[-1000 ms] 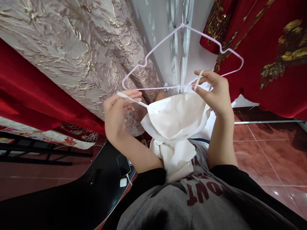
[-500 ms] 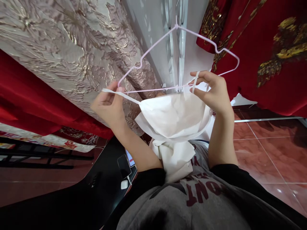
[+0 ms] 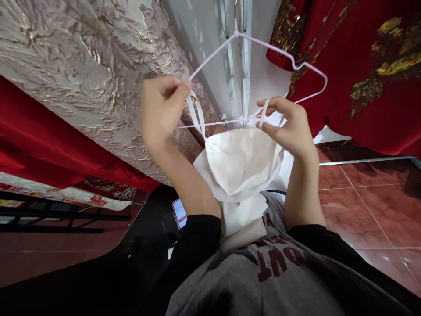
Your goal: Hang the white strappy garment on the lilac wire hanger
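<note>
A pale pink clothes hanger [image 3: 263,43] hangs by its hook in front of me. My left hand [image 3: 164,109] is closed, pinching one thin strap of a white garment [image 3: 243,158] at the hanger's left shoulder. That strap runs in a loop down to the garment's top edge, across the hanger's bottom bar. On the right, my right hand [image 3: 289,125] has the other strap [image 3: 264,113] looped over its thumb and fingertips, stretching it close to the bar. Below the bar the cloth droops in folds against my shirt [image 3: 279,267]. The hanger's left end is hidden behind my left hand.
Shiny embossed fabric [image 3: 108,66] drapes on the left, red cloth [image 3: 329,87] with gold trim on the right. Metal rails [image 3: 246,66] stand behind the hanger. A black table [image 3: 82,272] at lower left carries a lit phone [image 3: 179,213]. Red tiles [image 3: 358,206] cover the floor.
My left hand has moved up and right from the hanger's lower left corner to its left shoulder, pulling the strap upward into a loop. My right hand has barely moved.
</note>
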Action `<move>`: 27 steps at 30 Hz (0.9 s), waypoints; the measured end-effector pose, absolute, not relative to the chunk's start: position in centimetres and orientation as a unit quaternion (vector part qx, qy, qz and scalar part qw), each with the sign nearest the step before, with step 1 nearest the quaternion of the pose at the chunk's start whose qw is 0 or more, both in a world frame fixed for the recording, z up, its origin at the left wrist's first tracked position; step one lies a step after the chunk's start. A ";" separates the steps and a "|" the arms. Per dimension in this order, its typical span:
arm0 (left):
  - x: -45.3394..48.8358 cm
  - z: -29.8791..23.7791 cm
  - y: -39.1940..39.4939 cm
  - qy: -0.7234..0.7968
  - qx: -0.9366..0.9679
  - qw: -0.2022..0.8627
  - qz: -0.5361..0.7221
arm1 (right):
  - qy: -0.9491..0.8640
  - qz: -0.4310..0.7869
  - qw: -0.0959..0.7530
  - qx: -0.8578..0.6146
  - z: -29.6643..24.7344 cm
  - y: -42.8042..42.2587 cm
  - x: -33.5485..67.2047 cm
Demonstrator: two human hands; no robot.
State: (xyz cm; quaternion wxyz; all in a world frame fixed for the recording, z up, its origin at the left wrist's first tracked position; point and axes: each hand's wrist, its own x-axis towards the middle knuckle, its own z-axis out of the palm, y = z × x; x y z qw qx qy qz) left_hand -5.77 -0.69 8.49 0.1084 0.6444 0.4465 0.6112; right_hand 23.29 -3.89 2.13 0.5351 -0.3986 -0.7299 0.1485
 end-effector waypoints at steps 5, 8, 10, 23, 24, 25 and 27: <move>-5.5 4.1 -0.5 0.437 0.496 0.128 0.739 | -0.736 0.136 0.531 -0.398 1.8 -3.7 23.0; -3.5 1.6 -0.2 0.420 0.331 0.192 0.823 | -0.738 0.140 0.535 -0.386 1.5 -3.6 22.4; -1.8 0.9 -0.1 0.433 0.306 0.167 0.831 | -0.734 0.141 0.543 -0.383 1.2 -3.4 22.2; -2.0 0.8 -0.2 0.346 0.322 0.211 0.855 | -0.494 0.080 0.776 -0.383 -1.5 2.1 30.0; -1.9 0.8 -0.3 0.334 0.323 0.219 0.858 | -0.514 0.090 0.761 -0.385 -1.2 2.2 30.2; -1.8 0.9 -0.4 0.331 0.323 0.226 0.858 | -0.529 0.092 0.750 -0.387 -0.7 2.3 30.3; -1.7 1.1 -0.6 0.338 0.316 0.235 0.855 | -0.539 0.080 0.747 -0.381 0.7 2.1 30.2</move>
